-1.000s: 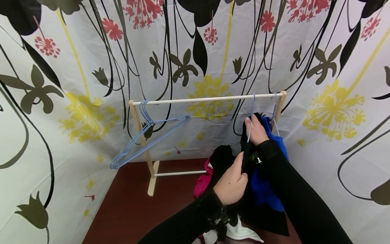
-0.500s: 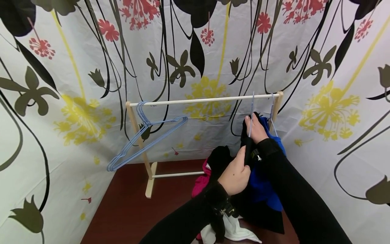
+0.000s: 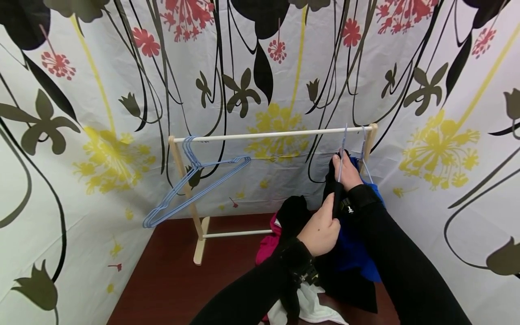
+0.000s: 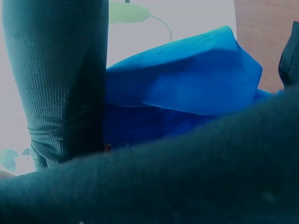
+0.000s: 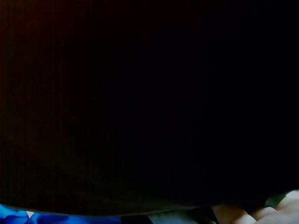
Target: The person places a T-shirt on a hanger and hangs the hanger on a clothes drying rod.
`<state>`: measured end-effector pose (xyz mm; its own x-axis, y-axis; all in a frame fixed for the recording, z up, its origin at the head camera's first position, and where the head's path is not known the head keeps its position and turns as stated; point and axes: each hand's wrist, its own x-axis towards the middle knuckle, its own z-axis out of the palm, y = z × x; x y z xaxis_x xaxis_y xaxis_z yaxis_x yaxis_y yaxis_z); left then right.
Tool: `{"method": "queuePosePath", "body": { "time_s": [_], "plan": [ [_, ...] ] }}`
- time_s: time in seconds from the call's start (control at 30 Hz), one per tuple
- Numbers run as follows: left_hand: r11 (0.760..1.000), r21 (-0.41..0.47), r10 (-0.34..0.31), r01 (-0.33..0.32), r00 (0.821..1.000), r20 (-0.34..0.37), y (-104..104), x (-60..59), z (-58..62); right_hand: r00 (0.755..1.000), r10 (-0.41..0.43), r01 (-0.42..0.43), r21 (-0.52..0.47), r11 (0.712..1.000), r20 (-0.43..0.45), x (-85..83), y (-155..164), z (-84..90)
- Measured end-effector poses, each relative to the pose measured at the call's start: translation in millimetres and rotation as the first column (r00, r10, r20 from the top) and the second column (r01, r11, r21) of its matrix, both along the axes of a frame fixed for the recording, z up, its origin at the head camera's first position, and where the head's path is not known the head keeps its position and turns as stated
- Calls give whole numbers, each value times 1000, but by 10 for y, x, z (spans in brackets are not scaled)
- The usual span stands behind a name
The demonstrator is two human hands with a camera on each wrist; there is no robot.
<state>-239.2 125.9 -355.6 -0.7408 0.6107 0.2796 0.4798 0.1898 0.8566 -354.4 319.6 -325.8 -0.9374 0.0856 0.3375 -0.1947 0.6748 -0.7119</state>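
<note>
In the head view, a black garment (image 3: pixel 338 198) hangs on a light blue hanger (image 3: pixel 342 158) near the right end of the rail. My left hand (image 3: pixel 318 232) grips its near shoulder, thumb and fingers around the cloth over the hanger's end. Higher up, my right hand (image 3: pixel 349 174) holds the far side of the same garment by the hanger's neck. Just beyond it, a blue garment (image 3: pixel 361 253) hangs from another hanger (image 3: pixel 363 146) at the right post. In the left wrist view, a dark sleeve (image 4: pixel 65 84) crosses in front of blue cloth (image 4: pixel 187 84). Dark cloth fills most of the right wrist view.
Several blue hangers (image 3: pixel 197 192) hang together at the left end of the wooden rack (image 3: pixel 260 134). Pink cloth (image 3: pixel 266 250), other black cloth (image 3: pixel 292 212) and a white garment (image 3: pixel 313 307) lie on the dark red tabletop (image 3: pixel 170 280). A flowered curtain surrounds it.
Both hands have shifted a little to the right, bringing the black garment and its hanger closer to the blue garment. Both keep their grip.
</note>
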Motion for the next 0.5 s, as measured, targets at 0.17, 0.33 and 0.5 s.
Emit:
{"method": "queuePosePath", "body": {
  "time_s": [0.17,0.33,0.5],
  "plan": [
    [1000,-5,14,-14,999,-42,38,-36,39,1000,-18,19,11,1000,-25,-55,49,24],
    [1000,-12,20,-20,999,-41,43,-43,57,999,-7,8,15,1000,-34,-90,58,36],
    [999,-23,26,-27,999,-39,77,-77,18,1000,22,-21,3,1000,-22,-77,43,-25]
  ]
}}
